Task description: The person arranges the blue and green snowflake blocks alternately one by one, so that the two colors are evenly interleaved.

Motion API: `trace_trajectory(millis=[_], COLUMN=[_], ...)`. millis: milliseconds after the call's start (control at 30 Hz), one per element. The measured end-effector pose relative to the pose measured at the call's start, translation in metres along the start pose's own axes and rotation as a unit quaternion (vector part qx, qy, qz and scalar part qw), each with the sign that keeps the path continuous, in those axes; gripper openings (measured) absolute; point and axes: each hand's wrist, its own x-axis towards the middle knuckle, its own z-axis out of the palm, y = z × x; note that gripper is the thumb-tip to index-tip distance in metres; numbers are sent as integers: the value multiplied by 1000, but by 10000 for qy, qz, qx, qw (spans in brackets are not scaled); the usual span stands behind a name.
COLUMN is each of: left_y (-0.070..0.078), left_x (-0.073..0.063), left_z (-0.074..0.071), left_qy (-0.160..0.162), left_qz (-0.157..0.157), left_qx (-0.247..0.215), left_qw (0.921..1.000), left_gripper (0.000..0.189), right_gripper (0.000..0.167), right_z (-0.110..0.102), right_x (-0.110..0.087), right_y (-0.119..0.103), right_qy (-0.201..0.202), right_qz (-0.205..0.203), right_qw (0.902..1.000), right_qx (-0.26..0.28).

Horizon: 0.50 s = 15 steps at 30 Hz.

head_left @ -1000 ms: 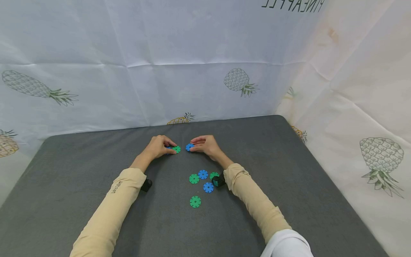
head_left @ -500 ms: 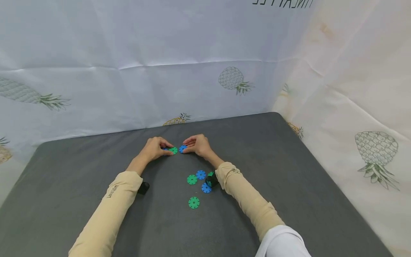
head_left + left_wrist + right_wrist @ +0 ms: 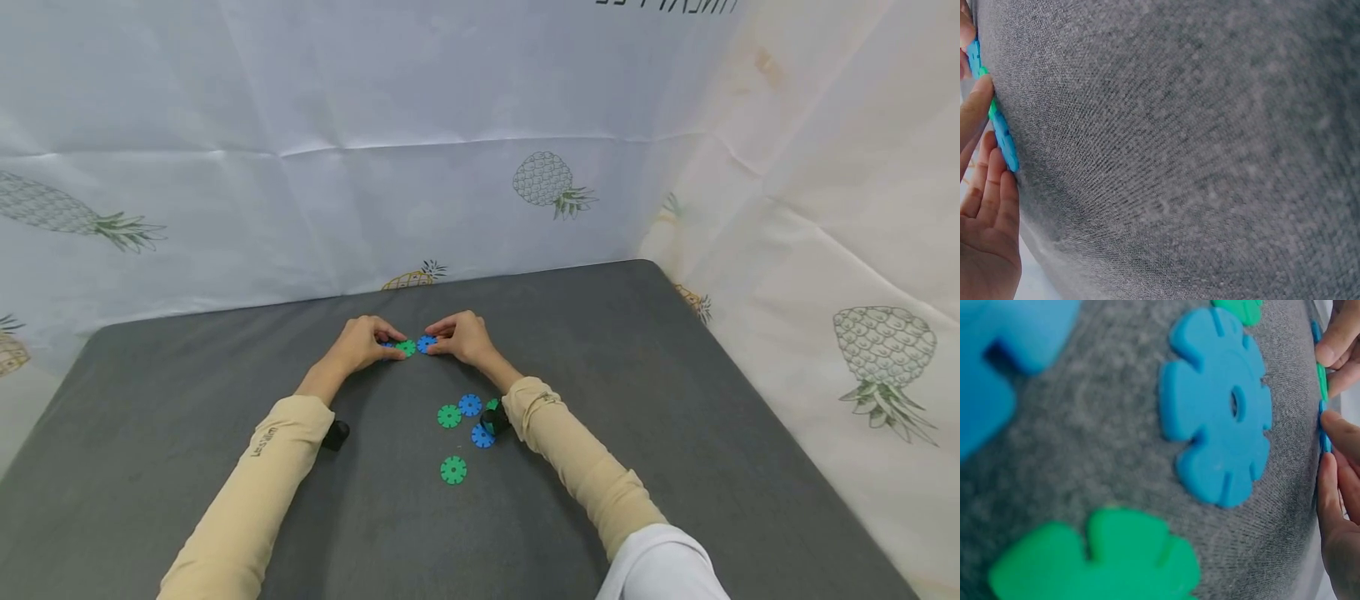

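"What's there, biggest first?"

"A white pineapple-print cloth (image 3: 420,83) hangs beyond a grey surface (image 3: 637,383), whose far edge is twelve o'clock. Toward eleven, the left hand (image 3: 363,343) pinches a green disc (image 3: 407,348), its thumb and fingertips only slightly parted. A partly hidden blue disc (image 3: 386,345) sits at the green one's nine o'clock. The right hand (image 3: 462,337), similarly narrowed, pinches a second blue disc (image 3: 426,343) at its three o'clock. Whether those edges interlock, I can't tell."

"How would they handle?"

"Probably light, stiff, smooth plastic: slippery on cloth, hardly fragile. Best held by the outer rim, away from the facing edges."

"Any containers?"

"None shows. Five loose, notched discs lie directly on the surface: two blue (image 3: 470,405), three green (image 3: 449,416). One green, at the group's two o'clock, is partly covered by a black wrist camera (image 3: 496,419)."
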Motion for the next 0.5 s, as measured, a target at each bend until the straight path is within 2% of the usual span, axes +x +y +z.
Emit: trace_trajectory(millis=[267,500], left_y=[-1,-2], left_x=[1,1], left_z=[0,0], left_qy=[-56,-21], left_qz=[-70,10], left_qx=[-32,-3], left_qw=[10000,10000], left_gripper=[29,28], right_gripper=[27,25], right_z=[-2,-3], right_x=[2,1], right_y=[4,2], right_qy=[-105,-256], right_qz=[-73,-94], right_qw=[9999,9996], right_qx=[-16,-9])
